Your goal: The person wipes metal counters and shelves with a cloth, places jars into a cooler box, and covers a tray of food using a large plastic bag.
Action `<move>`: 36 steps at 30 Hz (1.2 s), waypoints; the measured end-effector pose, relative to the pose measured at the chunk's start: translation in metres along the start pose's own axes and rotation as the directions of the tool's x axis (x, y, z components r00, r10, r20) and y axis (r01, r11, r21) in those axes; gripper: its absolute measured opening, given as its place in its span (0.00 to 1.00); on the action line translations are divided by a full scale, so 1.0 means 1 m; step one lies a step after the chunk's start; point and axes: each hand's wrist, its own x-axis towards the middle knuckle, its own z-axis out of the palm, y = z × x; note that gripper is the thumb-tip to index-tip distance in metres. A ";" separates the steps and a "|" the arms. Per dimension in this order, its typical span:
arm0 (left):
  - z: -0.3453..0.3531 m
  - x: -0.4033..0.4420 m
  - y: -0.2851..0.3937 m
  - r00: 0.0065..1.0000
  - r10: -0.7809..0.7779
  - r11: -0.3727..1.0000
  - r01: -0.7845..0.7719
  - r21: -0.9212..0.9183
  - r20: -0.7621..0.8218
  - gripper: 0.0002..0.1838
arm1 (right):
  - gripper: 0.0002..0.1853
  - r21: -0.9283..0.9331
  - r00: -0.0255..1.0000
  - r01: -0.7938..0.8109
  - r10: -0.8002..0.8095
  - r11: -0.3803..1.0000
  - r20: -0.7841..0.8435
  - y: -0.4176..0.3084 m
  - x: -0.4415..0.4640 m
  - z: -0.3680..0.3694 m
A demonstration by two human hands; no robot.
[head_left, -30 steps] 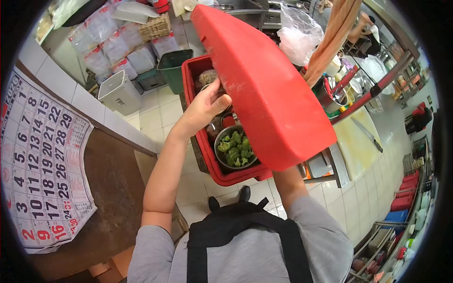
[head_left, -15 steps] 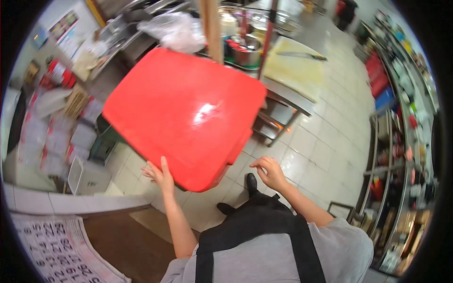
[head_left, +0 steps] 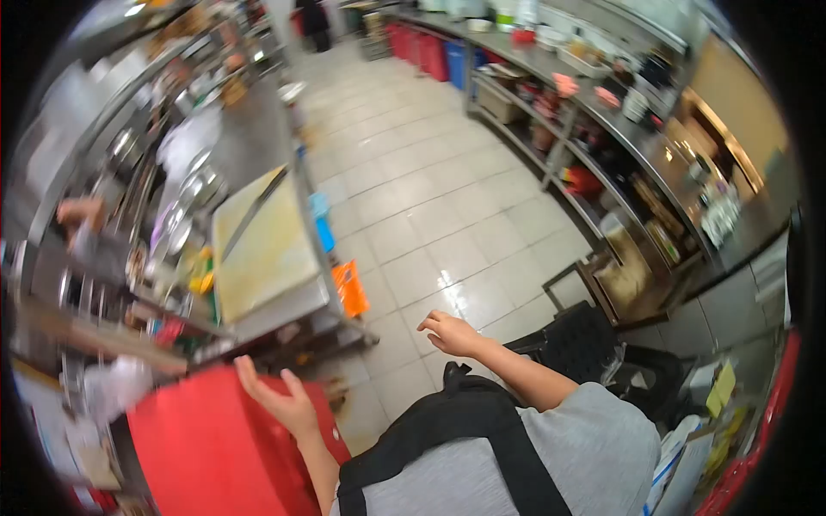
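A large red bin [head_left: 202, 443], topped by a smooth red lid, stands at the lower left beside me. My left hand [head_left: 284, 404] is over the bin's near side, fingers spread and holding nothing; whether it touches the red surface I cannot tell. In front of my body, above the tiled floor, my right hand [head_left: 452, 334] hangs with loosely bent fingers and nothing in them. Beyond the bin, a yellowed cutting board [head_left: 271, 258] lies on a steel table, with a long knife [head_left: 252, 215] on top.
An orange packet [head_left: 350, 289] hangs at the table's edge near a blue item [head_left: 322, 222]. Steel shelving [head_left: 559, 159] runs along the right. A black chair [head_left: 572, 344] stands close to my right arm. Far down the aisle is a person in dark clothing [head_left: 315, 24].
My view has swung right, so the red bin and the cutting board now appear farther left. My left hand stays beside the bin with spread fingers; the chair has come into sight.
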 end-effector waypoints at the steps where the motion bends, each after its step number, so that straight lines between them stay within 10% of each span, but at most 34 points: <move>1: 0.040 0.005 -0.001 0.991 0.042 0.999 -0.038 -0.032 0.124 0.35 | 0.13 -0.005 0.995 -0.091 0.091 0.996 -0.032 0.022 0.001 -0.015; 7: 0.210 0.010 -0.001 0.578 0.139 0.987 -0.144 -0.067 0.804 0.35 | 0.15 -0.069 0.905 -0.414 0.402 0.908 -0.140 0.140 0.013 -0.081; 14: 0.332 0.045 -0.041 0.214 0.125 0.985 -0.141 -0.096 0.969 0.31 | 0.14 0.039 0.775 -0.631 0.627 0.775 0.081 0.286 0.023 -0.041; 18: 0.425 0.112 -0.044 -0.055 0.189 0.954 -0.226 -0.197 0.980 0.30 | 0.12 0.258 0.461 -0.861 0.887 0.439 0.030 0.384 -0.048 0.032; 20: 0.483 0.160 -0.023 -0.173 0.187 0.927 -0.295 -0.232 0.967 0.29 | 0.10 0.062 0.135 -0.990 0.974 0.126 0.184 0.392 -0.085 0.033; 21: 0.517 0.183 -0.007 -0.227 0.181 0.911 -0.328 -0.250 0.957 0.29 | 0.10 -0.124 0.264 -0.946 0.934 0.300 0.242 0.385 -0.106 0.030; 22: 0.551 0.201 0.006 -0.202 0.260 0.877 -0.361 -0.319 0.944 0.29 | 0.11 -0.292 0.375 -0.834 0.869 0.468 0.322 0.379 -0.121 0.024; 25: 0.657 0.252 0.068 -0.252 0.390 0.710 -0.530 -0.463 0.886 0.27 | 0.11 0.094 0.155 -0.983 0.987 0.158 -0.040 0.368 -0.142 0.051; 27: 0.725 0.270 0.120 -0.284 0.400 0.654 -0.578 -0.489 0.871 0.25 | 0.12 0.137 0.194 -0.970 0.979 0.201 -0.065 0.356 -0.134 0.068; 30: 0.834 0.265 0.175 -0.281 0.656 0.561 -0.439 -0.702 0.700 0.26 | 0.10 0.447 -0.089 -0.869 0.954 -0.215 0.285 0.345 -0.087 0.061; 34: 0.926 0.233 0.194 -0.244 0.552 0.801 -0.110 -0.589 0.797 0.26 | 0.15 0.606 -0.055 -0.644 0.818 -0.468 0.573 0.396 -0.038 0.060; 36: 0.953 0.215 0.158 -0.265 0.367 0.896 -0.155 -0.415 0.892 0.26 | 0.16 0.490 0.303 -0.870 0.838 0.049 0.454 0.479 -0.045 0.065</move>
